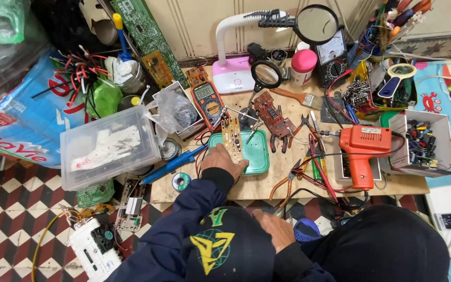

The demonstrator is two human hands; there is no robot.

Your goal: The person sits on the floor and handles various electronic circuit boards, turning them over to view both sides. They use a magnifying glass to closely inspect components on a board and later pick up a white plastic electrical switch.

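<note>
Electronics repair workshop, set low on a red-and-white checkered tile floor [11, 209]. Small wooden workboard [267, 183] crowded with an orange-cased digital multimeter [207, 102], an orange pistol-shaped soldering gun [362, 151], bare circuit boards, red-handled pliers [277, 142], a white gooseneck magnifier lamp [246, 47], and a white box of loose components [424, 143].

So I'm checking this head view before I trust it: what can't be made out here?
- Left hand: fingertips lie on the narrow circuit board, hiding its near end.
- Right hand: half hidden behind the dark cap; any grip unreadable.
- Parts in the white box: too small.
</note>
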